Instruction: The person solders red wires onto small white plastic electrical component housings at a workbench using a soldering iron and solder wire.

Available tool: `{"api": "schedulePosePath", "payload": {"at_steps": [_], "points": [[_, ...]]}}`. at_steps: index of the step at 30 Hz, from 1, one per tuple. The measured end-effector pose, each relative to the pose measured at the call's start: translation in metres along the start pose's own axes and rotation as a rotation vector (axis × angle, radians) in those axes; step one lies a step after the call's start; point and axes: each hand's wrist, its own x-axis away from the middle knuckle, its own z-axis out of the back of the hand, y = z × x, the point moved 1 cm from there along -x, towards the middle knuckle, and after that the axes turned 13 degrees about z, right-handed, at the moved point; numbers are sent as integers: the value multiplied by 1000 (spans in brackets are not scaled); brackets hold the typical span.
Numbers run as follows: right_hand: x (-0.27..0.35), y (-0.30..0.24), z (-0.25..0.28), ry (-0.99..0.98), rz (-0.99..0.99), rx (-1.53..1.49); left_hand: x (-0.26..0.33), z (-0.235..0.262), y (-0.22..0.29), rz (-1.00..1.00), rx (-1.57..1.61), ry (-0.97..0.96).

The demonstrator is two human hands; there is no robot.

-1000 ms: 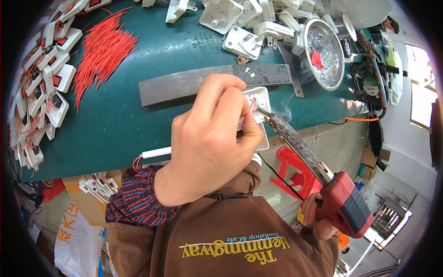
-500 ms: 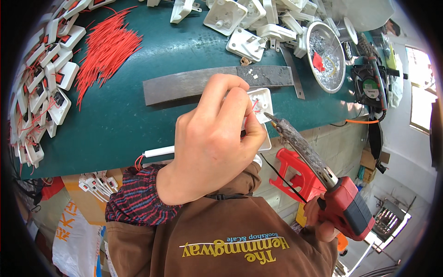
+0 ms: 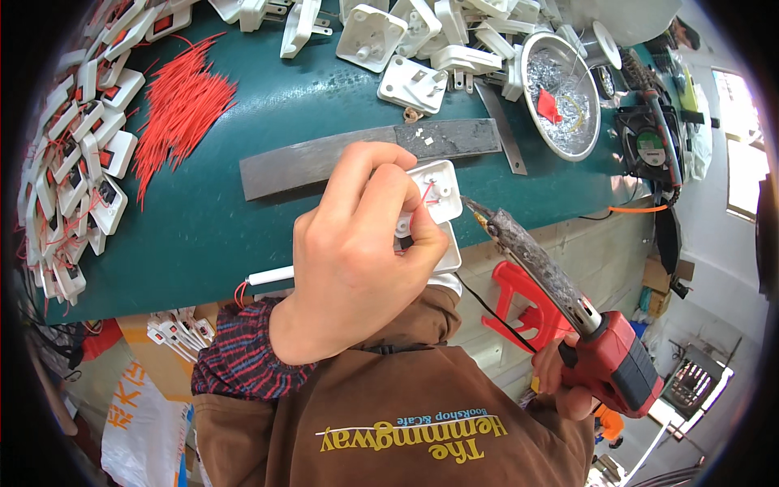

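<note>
My left hand [image 3: 345,252] is closed, thumb and fingertips pinching a thin red wire [image 3: 425,195] over an opened white plastic plug housing [image 3: 442,203]. The wire's end stands up near a post inside the housing. A second white shell part [image 3: 449,252] sits just below it, partly hidden by the hand. Wrapped around the red and black handle of a soldering iron [image 3: 531,247] is my right hand [image 3: 561,385]. The iron's tip points at the housing's right edge, close to it. A white tube [image 3: 270,276] with red wires at its end emerges left of my left hand.
A grey metal bar [image 3: 316,158] lies behind my left hand. A metal bowl [image 3: 562,146] of solder scraps stands at the back right, near a small fan [image 3: 641,146]. Red wires [image 3: 182,105] and several white housings [image 3: 105,203] are at left. A red stool [image 3: 527,312] stands below.
My left hand and the housing have shifted slightly left in view. The iron's tip, over the housing's edge before, now sits just at or outside that edge. Both grips stay the same.
</note>
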Motion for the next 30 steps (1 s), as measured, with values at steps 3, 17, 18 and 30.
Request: {"api": "schedulePosePath", "payload": {"at_steps": [3, 17, 18, 30], "points": [[-8, 5, 3, -261, 222, 209, 0, 0, 2, -2, 7, -6], [-206, -23, -42, 265, 1065, 925, 6, 1, -1, -26, 32, 4], [-221, -31, -64, 189, 1159, 997, 5, -1, -4, -10, 34, 12], [-284, 8, -83, -24, 1399, 1334, -2, 5, 1, 55, 72, -65]]}}
